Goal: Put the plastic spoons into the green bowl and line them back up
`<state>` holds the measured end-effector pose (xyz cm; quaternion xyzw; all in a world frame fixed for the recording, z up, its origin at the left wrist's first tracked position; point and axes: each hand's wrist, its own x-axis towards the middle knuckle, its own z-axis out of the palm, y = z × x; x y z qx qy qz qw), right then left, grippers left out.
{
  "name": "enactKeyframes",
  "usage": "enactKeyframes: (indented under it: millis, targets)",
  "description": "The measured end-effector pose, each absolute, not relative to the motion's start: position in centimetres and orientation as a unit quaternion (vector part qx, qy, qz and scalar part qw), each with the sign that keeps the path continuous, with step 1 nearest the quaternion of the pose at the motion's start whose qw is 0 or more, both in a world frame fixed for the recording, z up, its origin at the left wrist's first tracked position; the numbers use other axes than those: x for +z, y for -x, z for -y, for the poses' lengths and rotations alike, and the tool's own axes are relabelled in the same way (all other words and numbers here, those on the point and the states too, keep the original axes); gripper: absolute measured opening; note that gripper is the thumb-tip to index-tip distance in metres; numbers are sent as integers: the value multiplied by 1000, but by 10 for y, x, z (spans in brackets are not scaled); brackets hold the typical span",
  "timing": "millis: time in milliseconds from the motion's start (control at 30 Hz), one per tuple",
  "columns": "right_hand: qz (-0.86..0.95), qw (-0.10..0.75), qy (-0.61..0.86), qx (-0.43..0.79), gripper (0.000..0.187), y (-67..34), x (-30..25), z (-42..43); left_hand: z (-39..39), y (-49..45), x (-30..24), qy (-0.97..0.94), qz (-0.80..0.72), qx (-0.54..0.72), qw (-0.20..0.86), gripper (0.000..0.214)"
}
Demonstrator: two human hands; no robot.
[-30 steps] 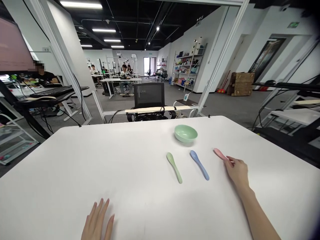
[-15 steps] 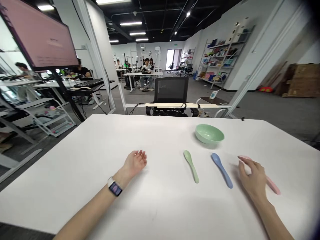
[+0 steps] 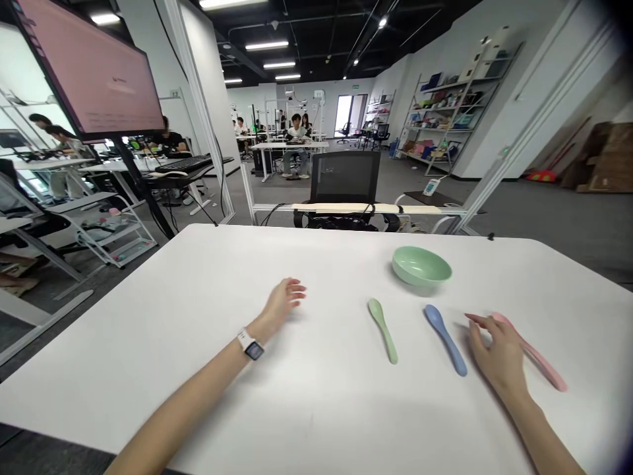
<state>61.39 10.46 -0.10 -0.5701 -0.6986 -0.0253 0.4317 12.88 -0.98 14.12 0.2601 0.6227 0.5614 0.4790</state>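
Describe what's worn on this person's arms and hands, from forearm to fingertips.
The left hand and right hand are bare, without gloves, and neither forearm has a sleeve. The left wrist wears a smartwatch with a white band and a lit screen. The right wrist shows no watch or band.

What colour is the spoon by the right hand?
The spoon is pale pink, and it shows best in the head view.
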Motion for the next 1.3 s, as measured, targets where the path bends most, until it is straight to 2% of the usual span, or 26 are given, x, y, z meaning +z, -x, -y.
enactKeyframes:
  millis: [167, 267, 333, 400, 500, 633, 800, 1000, 1167, 1300]
  targets:
    - [729, 417, 543, -16, 37, -608, -2, -107, 39, -37, 141, -405, -697, 534, 257, 21]
    - [745, 394, 538, 11, 40, -603, -1, -111, 53, 5, 119, -464, -716, 487, 189, 41]
    - [750, 375, 544, 29, 45, -599, 1, -115, 56, 22, 93, -552, -755, 342, 91, 59]
    - [751, 353, 556, 41, 47, -595, 3, -118, 55, 33, 64, -583, -769, 256, 52, 69]
    - [759, 320, 565, 50, 47, -592, 6, -120, 48, 45, 31, -587, -784, 200, 26, 77]
    - [749, 309, 582, 65, 47, -593, 8, -118, 38, 61, 14, -596, -784, 174, 15, 84]
    - [734, 319, 593, 94, 44, -591, 15, -111, 34, 66, 17, -601, -784, 156, 16, 87]
    - [725, 301, 612, 95, 43, -582, 27, -105, 31, 65, 21, -592, -789, 164, 15, 75]
    - [720, 314, 612, 97, 42, -579, 29, -107, 29, 70, 19, -610, -776, 160, 22, 86]
    - [712, 336, 608, 102, 40, -578, 28, -111, 30, 74, 18, -621, -767, 161, 17, 84]
